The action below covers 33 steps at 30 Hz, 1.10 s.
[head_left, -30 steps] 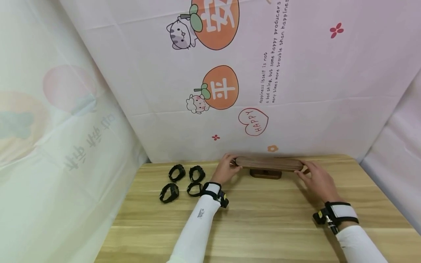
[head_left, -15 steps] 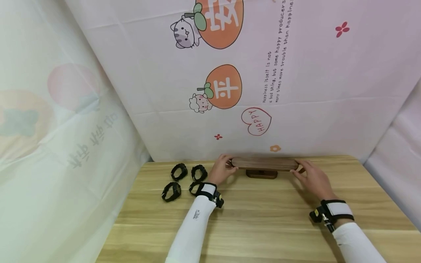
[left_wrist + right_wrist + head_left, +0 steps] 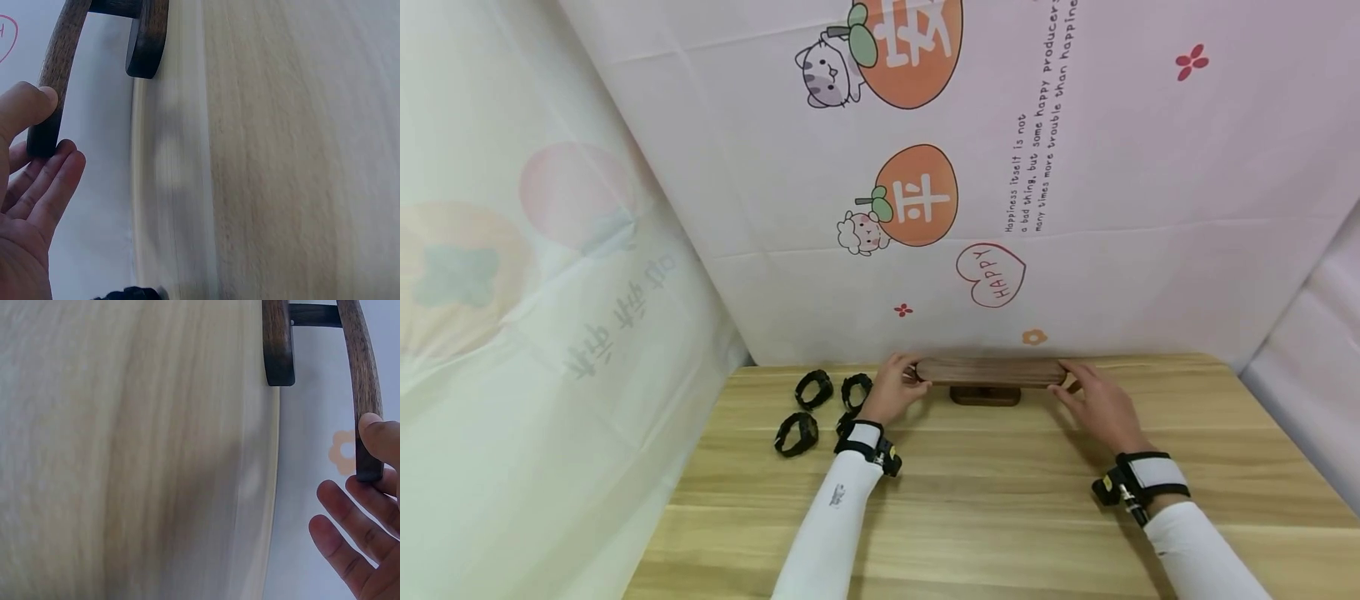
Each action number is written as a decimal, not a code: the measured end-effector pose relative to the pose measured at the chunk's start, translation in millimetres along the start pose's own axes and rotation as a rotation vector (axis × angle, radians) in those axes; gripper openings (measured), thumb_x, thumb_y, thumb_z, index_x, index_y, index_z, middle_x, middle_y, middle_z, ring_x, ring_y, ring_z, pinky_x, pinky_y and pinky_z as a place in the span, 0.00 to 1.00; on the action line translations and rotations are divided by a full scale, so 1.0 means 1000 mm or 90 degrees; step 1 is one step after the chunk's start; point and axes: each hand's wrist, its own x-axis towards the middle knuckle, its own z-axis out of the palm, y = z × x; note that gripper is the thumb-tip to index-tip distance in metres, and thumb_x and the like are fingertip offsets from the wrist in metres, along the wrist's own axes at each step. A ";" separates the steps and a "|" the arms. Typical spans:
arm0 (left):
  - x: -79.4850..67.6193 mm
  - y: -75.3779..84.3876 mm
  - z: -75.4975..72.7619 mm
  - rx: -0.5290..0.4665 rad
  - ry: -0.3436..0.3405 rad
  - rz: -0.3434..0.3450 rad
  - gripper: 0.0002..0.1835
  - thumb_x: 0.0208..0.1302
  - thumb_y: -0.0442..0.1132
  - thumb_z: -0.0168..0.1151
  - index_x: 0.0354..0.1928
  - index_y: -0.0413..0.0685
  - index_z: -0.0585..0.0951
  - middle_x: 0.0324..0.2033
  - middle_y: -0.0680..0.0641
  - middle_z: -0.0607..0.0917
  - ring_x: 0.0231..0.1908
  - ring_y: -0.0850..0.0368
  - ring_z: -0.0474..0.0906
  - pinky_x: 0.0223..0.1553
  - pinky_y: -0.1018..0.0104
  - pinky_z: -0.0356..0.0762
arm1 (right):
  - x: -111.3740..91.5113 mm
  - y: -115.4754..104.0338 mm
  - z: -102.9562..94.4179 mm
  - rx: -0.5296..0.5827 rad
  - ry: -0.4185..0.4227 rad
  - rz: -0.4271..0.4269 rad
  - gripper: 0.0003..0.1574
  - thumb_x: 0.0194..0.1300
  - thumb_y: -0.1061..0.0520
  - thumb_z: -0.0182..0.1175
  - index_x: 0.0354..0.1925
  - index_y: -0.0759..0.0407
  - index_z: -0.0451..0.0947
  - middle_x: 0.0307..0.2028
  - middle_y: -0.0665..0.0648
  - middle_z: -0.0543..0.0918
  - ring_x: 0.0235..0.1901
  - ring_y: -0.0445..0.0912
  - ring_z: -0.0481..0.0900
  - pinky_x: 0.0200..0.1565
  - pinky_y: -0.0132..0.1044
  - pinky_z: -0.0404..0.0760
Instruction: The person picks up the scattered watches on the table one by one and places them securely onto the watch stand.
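A dark wooden T-shaped display stand [image 3: 990,372], a rounded bar on a short post above a small base [image 3: 985,396], is at the back of the table. My left hand [image 3: 891,390] grips the bar's left end; in the left wrist view its thumb [image 3: 32,107] lies on the bar and its fingers are beneath the tip. The bar's right end is held by my right hand [image 3: 1099,406], thumb [image 3: 378,439] on the near face, with two lower fingers spread away in the right wrist view. Nearest my left hand lie several black wristwatches [image 3: 814,389], one partly hidden behind the wrist.
The light wood table [image 3: 985,500] ends at a white printed cloth wall [image 3: 820,317] right behind the stand. More white cloth [image 3: 587,375] hangs along the left side, and another sheet [image 3: 1315,333] on the right.
Both hands have shifted the stand left along the table's back edge, closer to the watches. My left wrist now covers more of the nearest watch. The head view has turned slightly left.
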 end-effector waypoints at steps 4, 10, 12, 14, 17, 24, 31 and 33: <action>-0.004 -0.005 -0.002 -0.002 0.018 0.012 0.30 0.71 0.39 0.72 0.72 0.41 0.77 0.66 0.39 0.78 0.53 0.49 0.86 0.55 0.62 0.88 | 0.001 -0.005 0.003 0.005 -0.006 0.004 0.35 0.70 0.54 0.73 0.68 0.68 0.76 0.53 0.74 0.85 0.39 0.64 0.87 0.37 0.61 0.86; -0.009 -0.009 -0.008 0.006 0.031 0.013 0.30 0.71 0.40 0.72 0.72 0.38 0.77 0.66 0.38 0.78 0.53 0.48 0.86 0.54 0.61 0.89 | 0.005 -0.012 0.006 0.015 -0.020 0.012 0.36 0.71 0.52 0.72 0.69 0.68 0.75 0.54 0.74 0.84 0.39 0.63 0.88 0.35 0.59 0.87; -0.010 -0.009 -0.010 0.013 0.035 0.009 0.30 0.71 0.40 0.72 0.72 0.38 0.77 0.67 0.38 0.78 0.53 0.48 0.86 0.54 0.60 0.89 | 0.005 -0.015 0.007 0.016 -0.026 0.016 0.36 0.72 0.52 0.71 0.69 0.68 0.75 0.56 0.74 0.83 0.40 0.62 0.88 0.35 0.59 0.87; -0.012 -0.008 -0.012 0.016 0.037 0.002 0.30 0.71 0.39 0.72 0.71 0.39 0.77 0.67 0.38 0.78 0.54 0.48 0.85 0.55 0.59 0.89 | 0.006 -0.017 0.008 0.017 -0.032 0.018 0.36 0.73 0.52 0.70 0.70 0.68 0.74 0.57 0.74 0.83 0.40 0.62 0.88 0.36 0.59 0.87; -0.016 -0.006 -0.016 0.014 0.037 -0.010 0.29 0.71 0.38 0.72 0.71 0.39 0.77 0.66 0.38 0.78 0.54 0.47 0.85 0.56 0.58 0.88 | 0.007 -0.022 0.009 0.021 -0.045 0.020 0.36 0.74 0.51 0.70 0.70 0.68 0.74 0.58 0.74 0.82 0.41 0.63 0.88 0.37 0.59 0.87; -0.020 -0.008 -0.017 -0.007 0.038 -0.022 0.29 0.72 0.37 0.71 0.71 0.39 0.77 0.66 0.38 0.77 0.55 0.46 0.85 0.57 0.59 0.88 | 0.007 -0.024 0.014 0.016 -0.043 0.016 0.35 0.74 0.51 0.70 0.70 0.68 0.74 0.59 0.74 0.82 0.42 0.62 0.88 0.36 0.57 0.88; -0.020 -0.009 -0.018 -0.002 0.038 -0.031 0.29 0.73 0.37 0.70 0.72 0.40 0.76 0.67 0.39 0.76 0.54 0.47 0.85 0.55 0.59 0.89 | 0.009 -0.027 0.013 0.014 -0.041 0.009 0.35 0.73 0.52 0.70 0.69 0.69 0.75 0.57 0.73 0.83 0.40 0.61 0.89 0.32 0.52 0.87; -0.020 -0.008 -0.019 0.001 0.037 -0.030 0.29 0.73 0.37 0.70 0.72 0.39 0.76 0.67 0.38 0.76 0.53 0.47 0.85 0.54 0.59 0.89 | 0.009 -0.027 0.013 0.012 -0.041 0.006 0.35 0.72 0.52 0.71 0.69 0.69 0.75 0.57 0.73 0.83 0.40 0.60 0.89 0.32 0.51 0.87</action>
